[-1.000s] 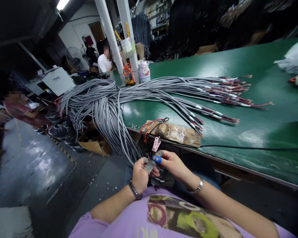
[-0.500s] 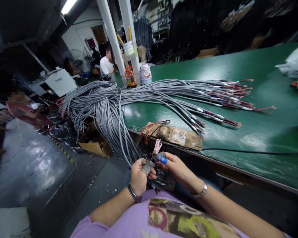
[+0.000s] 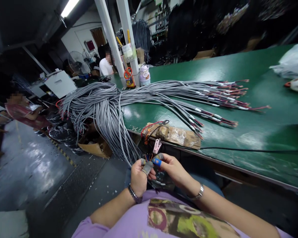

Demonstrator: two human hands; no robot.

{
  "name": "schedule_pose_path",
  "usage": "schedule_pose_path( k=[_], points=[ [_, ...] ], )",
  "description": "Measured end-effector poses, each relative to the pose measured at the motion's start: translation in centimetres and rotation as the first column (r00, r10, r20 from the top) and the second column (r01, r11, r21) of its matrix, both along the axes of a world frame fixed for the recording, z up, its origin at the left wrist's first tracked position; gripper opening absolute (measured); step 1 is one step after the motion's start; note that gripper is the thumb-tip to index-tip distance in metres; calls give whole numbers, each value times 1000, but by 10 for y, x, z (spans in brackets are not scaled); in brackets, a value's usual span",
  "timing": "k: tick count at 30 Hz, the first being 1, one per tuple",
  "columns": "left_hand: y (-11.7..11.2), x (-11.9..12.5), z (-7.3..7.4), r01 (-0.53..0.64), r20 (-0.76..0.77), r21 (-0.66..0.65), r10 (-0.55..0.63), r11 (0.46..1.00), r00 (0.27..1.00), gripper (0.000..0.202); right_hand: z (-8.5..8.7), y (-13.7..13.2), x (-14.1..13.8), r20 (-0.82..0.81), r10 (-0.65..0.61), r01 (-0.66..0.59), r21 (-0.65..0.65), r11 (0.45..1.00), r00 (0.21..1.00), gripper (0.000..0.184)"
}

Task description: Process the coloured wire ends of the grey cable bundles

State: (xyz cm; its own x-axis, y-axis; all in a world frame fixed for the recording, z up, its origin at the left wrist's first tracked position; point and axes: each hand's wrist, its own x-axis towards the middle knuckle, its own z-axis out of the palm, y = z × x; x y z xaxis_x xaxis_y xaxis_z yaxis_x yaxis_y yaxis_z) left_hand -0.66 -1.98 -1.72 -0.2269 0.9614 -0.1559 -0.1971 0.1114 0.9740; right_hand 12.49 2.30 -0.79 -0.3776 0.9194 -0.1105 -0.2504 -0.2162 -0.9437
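Note:
My left hand point(image 3: 139, 177) and my right hand point(image 3: 172, 168) meet just below the table's front edge, both wearing fingertip covers, one on the right being blue. Their fingers pinch the end of a grey cable point(image 3: 129, 153) where thin coloured wires point(image 3: 147, 156) fan out. That cable runs up into a big bundle of grey cables point(image 3: 106, 102) draped over the green table point(image 3: 263, 132). The bundle's far ends with red and white wire tips point(image 3: 225, 96) lie spread on the table.
A taped cardboard pad point(image 3: 178, 135) with a pink clip point(image 3: 157, 146) sits at the table edge. Scissors point(image 3: 127, 73) and a jar point(image 3: 144, 74) stand by a white post. White bags point(image 3: 293, 61) lie far right. Two other people sit at left.
My hands have stayed together on the cable end, shifting slightly; the view tilted a little. The right thumb's blue cover moved closer to the left fingers.

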Motion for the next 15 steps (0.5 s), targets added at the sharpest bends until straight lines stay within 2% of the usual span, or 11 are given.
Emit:
schedule_pose_path(
  k=[3, 6, 9, 11, 12, 13, 15],
  points=[
    [1, -4, 8, 18, 32, -10, -18, 1000, 999, 31, -7, 5, 6, -101, -8, -2, -94, 996, 995, 32],
    [3, -6, 18, 62, 62, -39, -60, 997, 996, 34, -14, 17, 12, -197, -67, 14, -257, 966, 978, 32],
    [5, -5, 26, 104, 100, -65, -97, 992, 990, 34, -14, 31, 14, -292, 19, -134, -378, 916, 956, 33],
    [8, -4, 28, 129, 129, -71, -119, 989, 985, 35, -9, 37, 11, -343, 120, -248, -359, 900, 932, 33],
    [10, -3, 29, 142, 141, -70, -131, 987, 981, 34, -6, 39, 9, -344, 144, -258, -315, 913, 928, 33],
    [12, -3, 29, 155, 153, -67, -143, 986, 978, 34, -3, 40, 7, -319, 138, -225, -252, 941, 938, 33],
    [17, -2, 28, 179, 171, -63, -166, 982, 971, 33, 1, 40, 3, -215, 35, -56, -93, 994, 976, 36]
  ],
)
